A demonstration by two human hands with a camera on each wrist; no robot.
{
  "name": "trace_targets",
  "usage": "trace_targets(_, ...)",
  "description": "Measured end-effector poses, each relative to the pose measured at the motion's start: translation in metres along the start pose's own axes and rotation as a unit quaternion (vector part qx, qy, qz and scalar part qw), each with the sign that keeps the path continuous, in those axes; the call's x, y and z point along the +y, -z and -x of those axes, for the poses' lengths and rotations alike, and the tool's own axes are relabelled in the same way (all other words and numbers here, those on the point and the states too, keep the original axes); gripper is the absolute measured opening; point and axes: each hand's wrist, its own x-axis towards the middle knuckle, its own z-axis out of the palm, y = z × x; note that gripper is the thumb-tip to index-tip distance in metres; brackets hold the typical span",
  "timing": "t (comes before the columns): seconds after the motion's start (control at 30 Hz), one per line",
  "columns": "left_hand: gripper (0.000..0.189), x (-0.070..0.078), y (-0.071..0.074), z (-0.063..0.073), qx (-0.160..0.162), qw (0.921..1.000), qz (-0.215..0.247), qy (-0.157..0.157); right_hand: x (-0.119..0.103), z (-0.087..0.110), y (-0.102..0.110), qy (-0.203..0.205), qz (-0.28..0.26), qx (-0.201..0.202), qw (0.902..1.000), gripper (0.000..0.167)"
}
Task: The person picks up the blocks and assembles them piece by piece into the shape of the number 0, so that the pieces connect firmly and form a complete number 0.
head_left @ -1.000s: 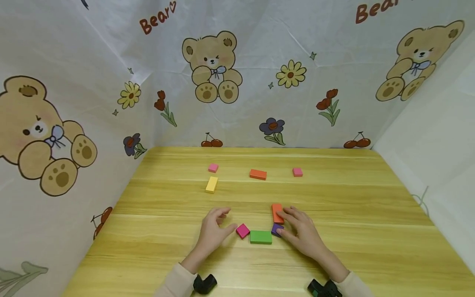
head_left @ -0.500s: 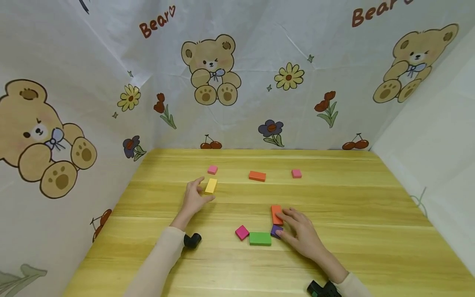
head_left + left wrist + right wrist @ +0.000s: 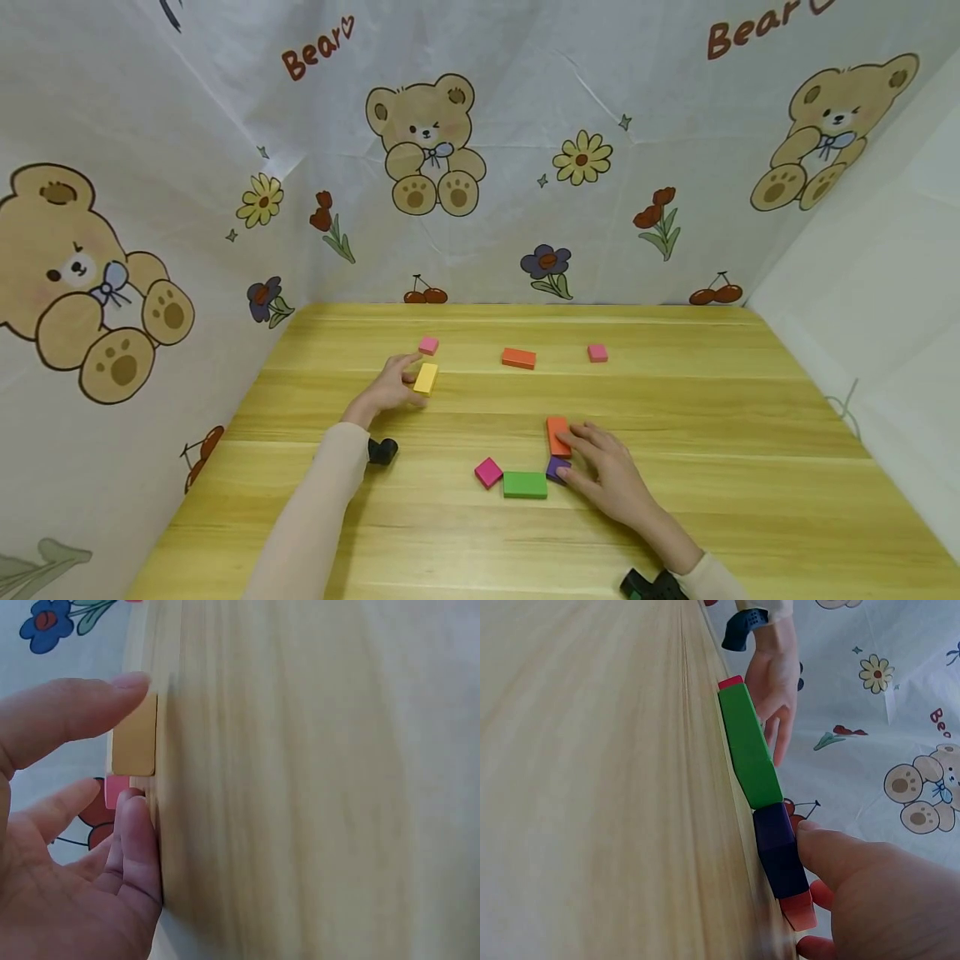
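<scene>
My left hand [image 3: 386, 390] reaches around a yellow block [image 3: 426, 379], thumb on the near side and fingers on the far side. In the left wrist view, a gap shows between the lower fingertips and the yellow block [image 3: 135, 742]. Just beyond it lies a pink block [image 3: 428, 346]. My right hand [image 3: 611, 475] rests beside an orange block [image 3: 558, 435] and a purple block [image 3: 557, 469], its index finger over the orange one and its thumb at the purple one. A green block [image 3: 525, 485] adjoins the purple block, and a magenta block [image 3: 488, 473] sits at the green one's left end.
Farther back on the wooden table [image 3: 675, 400] lie another orange block [image 3: 519, 358] and a second pink block [image 3: 597, 353]. A bear-print cloth [image 3: 487, 250] hangs behind the table and along its left side.
The left hand has left the magenta block and moved away and leftward to the yellow block. The right hand stays by the orange and purple blocks.
</scene>
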Motion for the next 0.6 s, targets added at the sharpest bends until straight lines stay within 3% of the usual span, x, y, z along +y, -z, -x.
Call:
trace_targets(0.23, 0.081, 0.002, 0.003, -0.001, -0.014, 0.9997, -0.019, -0.008, -0.001, 0.0, 0.0, 0.0, -0.001, -0.002, 1.0, 0.051)
trace_targets(0.6, 0.068, -0.009, -0.004, -0.001, 0.044, 0.9989, 0.012, -0.01, 0.0, 0.0, 0.0, 0.002, -0.001, 0.0, 1.0, 0.05)
